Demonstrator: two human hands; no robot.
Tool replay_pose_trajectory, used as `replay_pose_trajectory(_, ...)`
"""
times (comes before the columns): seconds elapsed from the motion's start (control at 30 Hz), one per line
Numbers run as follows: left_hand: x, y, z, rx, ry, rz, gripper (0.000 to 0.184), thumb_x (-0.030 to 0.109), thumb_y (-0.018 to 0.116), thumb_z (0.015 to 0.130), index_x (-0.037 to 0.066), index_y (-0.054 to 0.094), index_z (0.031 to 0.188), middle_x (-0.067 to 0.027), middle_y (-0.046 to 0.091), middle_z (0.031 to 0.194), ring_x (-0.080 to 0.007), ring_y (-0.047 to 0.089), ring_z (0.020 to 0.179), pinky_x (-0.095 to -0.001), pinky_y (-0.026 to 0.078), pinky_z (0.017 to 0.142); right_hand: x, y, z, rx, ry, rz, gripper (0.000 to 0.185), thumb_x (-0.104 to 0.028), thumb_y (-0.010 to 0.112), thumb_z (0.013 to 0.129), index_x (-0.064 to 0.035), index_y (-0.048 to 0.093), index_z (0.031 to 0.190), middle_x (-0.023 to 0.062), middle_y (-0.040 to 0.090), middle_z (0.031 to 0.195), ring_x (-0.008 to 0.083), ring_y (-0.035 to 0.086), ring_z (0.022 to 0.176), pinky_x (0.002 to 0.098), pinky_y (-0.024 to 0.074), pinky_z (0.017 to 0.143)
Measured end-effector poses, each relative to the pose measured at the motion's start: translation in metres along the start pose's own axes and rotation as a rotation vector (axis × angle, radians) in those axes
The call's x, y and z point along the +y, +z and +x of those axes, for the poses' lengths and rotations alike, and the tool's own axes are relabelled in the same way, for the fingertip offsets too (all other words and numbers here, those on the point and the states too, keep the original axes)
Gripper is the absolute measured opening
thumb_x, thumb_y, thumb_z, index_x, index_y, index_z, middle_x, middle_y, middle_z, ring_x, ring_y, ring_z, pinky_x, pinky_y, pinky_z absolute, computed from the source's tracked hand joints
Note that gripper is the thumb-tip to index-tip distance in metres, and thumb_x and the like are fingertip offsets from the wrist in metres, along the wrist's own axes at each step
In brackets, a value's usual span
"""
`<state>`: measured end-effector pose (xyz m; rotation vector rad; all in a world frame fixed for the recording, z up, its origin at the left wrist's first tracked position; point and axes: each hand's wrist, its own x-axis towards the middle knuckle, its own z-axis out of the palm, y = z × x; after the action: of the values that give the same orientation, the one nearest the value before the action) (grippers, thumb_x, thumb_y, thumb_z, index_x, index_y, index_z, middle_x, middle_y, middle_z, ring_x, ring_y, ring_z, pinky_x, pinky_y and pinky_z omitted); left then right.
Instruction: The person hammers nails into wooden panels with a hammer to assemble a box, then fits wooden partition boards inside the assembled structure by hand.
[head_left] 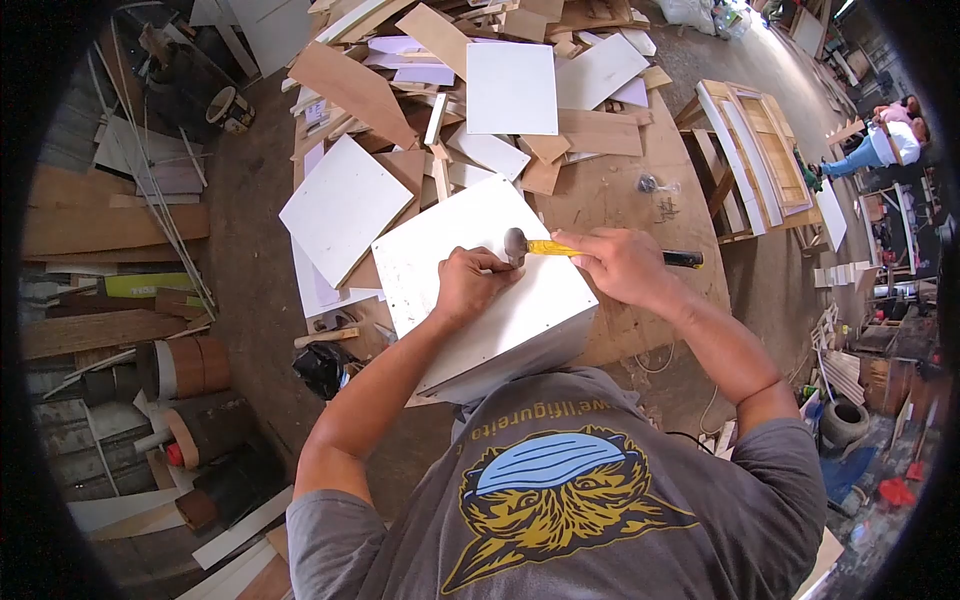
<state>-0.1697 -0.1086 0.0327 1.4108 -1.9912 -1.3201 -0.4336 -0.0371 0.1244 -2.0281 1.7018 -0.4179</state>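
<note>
A white box (430, 262) with small dark spots along its top edges stands in front of my body. My right hand (622, 264) is wrapped around the yellow and black handle of a hammer (548, 247), whose metal head is over the top panel. Resting on that panel, my left hand (472, 284) has thumb and forefinger pinched together right beside the hammer head. Whatever lies between those fingertips is too small to make out.
Loose white panels (511, 90) and wood offcuts (352, 92) are heaped on the workbench (690, 150) beyond the box. A black plastic bag (322, 370) is at left. Another person (885, 142) is far right, near a wooden frame (757, 150).
</note>
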Motion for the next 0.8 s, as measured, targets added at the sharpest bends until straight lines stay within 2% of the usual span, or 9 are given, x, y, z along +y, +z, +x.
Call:
replay_pose_trajectory(0.13, -0.002, 0.001, 0.000, 0.011, 0.025, 0.010, 0.021, 0.028, 0.092, 0.083, 0.012, 0.088, 0.096, -0.0054, 0.081, 0.090, -0.0243, 0.065, 0.094, -0.0389, 0.053, 0.091, 0.009, 0.008, 0.001, 0.078, -0.047, 0.093, 0.042, -0.022, 0.070, 0.098, -0.0256, 0.072, 0.139, 0.0141, 0.078, 0.104, 0.0358, 0.074, 0.093, 0.0493, 0.0580, 0.085)
replay_pose_trajectory(0.27, -0.004, 0.002, 0.000, 0.025, 0.024, 0.041, 0.022, 0.029, 0.092, 0.083, 0.012, 0.088, 0.095, -0.0058, 0.081, 0.089, -0.0249, 0.065, 0.093, -0.0397, 0.054, 0.090, 0.007, 0.005, -0.001, -0.008, 0.007, 0.025, 0.042, -0.023, 0.070, 0.098, -0.0263, 0.071, 0.140, 0.0134, 0.078, 0.107, 0.0349, 0.074, 0.092, 0.0486, 0.0582, 0.084)
replay_pose_trajectory(0.37, 0.002, -0.001, -0.002, 0.024, 0.081, 0.093, 0.025, 0.023, 0.092, 0.085, 0.004, 0.086, 0.100, -0.0120, 0.080, 0.092, -0.0190, 0.069, 0.083, -0.0356, 0.056, 0.079, 0.012, 0.005, 0.002, -0.016, 0.036, 0.021, 0.043, -0.023, 0.069, 0.099, -0.0268, 0.071, 0.141, 0.0133, 0.079, 0.106, 0.0350, 0.074, 0.091, 0.0484, 0.0581, 0.085)
replay_pose_trajectory(0.47, -0.007, 0.002, 0.002, -0.017, -0.016, 0.023, 0.024, 0.030, 0.092, 0.082, 0.010, 0.087, 0.095, -0.0063, 0.081, 0.089, -0.0245, 0.066, 0.092, -0.0391, 0.055, 0.089, 0.021, 0.017, -0.001, 0.026, -0.054, -0.043, 0.043, -0.023, 0.069, 0.099, -0.0278, 0.070, 0.143, 0.0140, 0.078, 0.103, 0.0357, 0.073, 0.090, 0.0482, 0.0574, 0.085)
replay_pose_trajectory(0.53, -0.003, 0.000, 0.001, -0.014, -0.019, 0.020, 0.024, 0.030, 0.092, 0.082, 0.010, 0.087, 0.095, -0.0068, 0.081, 0.090, -0.0245, 0.067, 0.093, -0.0390, 0.055, 0.088, 0.022, 0.015, 0.002, 0.038, -0.057, 0.037, 0.044, -0.024, 0.070, 0.100, -0.0287, 0.070, 0.143, 0.0138, 0.078, 0.102, 0.0361, 0.072, 0.090, 0.0480, 0.0571, 0.086)
replay_pose_trajectory(0.63, 0.010, -0.005, -0.004, -0.034, -0.089, -0.022, 0.026, 0.029, 0.093, 0.081, 0.009, 0.087, 0.096, -0.0081, 0.081, 0.090, -0.0249, 0.068, 0.095, -0.0394, 0.056, 0.087, 0.007, -0.002, 0.003, 0.018, 0.062, 0.072, 0.042, -0.018, 0.073, 0.097, -0.0212, 0.073, 0.139, 0.0139, 0.079, 0.113, 0.0354, 0.075, 0.092, 0.0422, 0.0588, 0.085)
replay_pose_trajectory(0.67, 0.014, -0.008, -0.005, -0.045, -0.120, -0.041, 0.027, 0.029, 0.093, 0.080, 0.008, 0.087, 0.096, -0.0087, 0.081, 0.089, -0.0251, 0.068, 0.095, -0.0395, 0.056, 0.088, 0.011, 0.000, 0.003, 0.038, 0.040, 0.071, 0.042, -0.020, 0.072, 0.097, -0.0240, 0.072, 0.139, 0.0139, 0.079, 0.111, 0.0358, 0.074, 0.093, 0.0436, 0.0583, 0.087)
replay_pose_trajectory(0.73, 0.011, -0.014, -0.016, 0.010, 0.123, 0.174, 0.033, 0.033, 0.091, 0.082, 0.008, 0.086, 0.103, -0.0090, 0.082, 0.097, -0.0261, 0.069, 0.099, -0.0407, 0.055, 0.091, 0.020, 0.005, 0.001, 0.075, 0.003, 0.069, 0.043, -0.024, 0.072, 0.098, -0.0296, 0.071, 0.141, 0.0138, 0.079, 0.109, 0.0366, 0.073, 0.095, 0.0463, 0.0573, 0.089)
replay_pose_trajectory(0.8, 0.009, -0.019, -0.032, 0.039, 0.331, 0.365, 0.041, 0.039, 0.088, 0.084, 0.008, 0.085, 0.109, -0.0090, 0.081, 0.106, -0.0275, 0.068, 0.104, -0.0419, 0.054, 0.095, 0.022, 0.004, -0.001, 0.090, -0.018, 0.080, 0.042, -0.023, 0.072, 0.098, -0.0292, 0.072, 0.140, 0.0142, 0.079, 0.110, 0.0365, 0.073, 0.095, 0.0459, 0.0575, 0.089)
